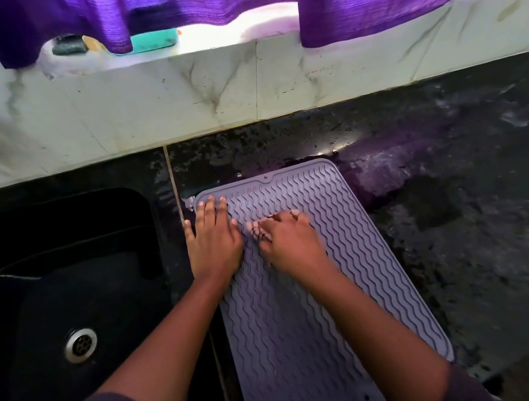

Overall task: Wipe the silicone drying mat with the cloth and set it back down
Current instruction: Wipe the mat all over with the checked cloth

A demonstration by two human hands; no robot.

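Head view: silicone drying mat [302, 296] flat on wet counter [459, 208] beside sink [48, 279]. Left hand [212, 237] splayed, pinning; right hand [286, 237] grip unreadable, no cloth visible. Risk: mat skids on water.

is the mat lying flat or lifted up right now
Flat. The grey wavy-ribbed silicone drying mat lies spread on the black speckled counter, left hand pressed on it, no corner visibly raised.
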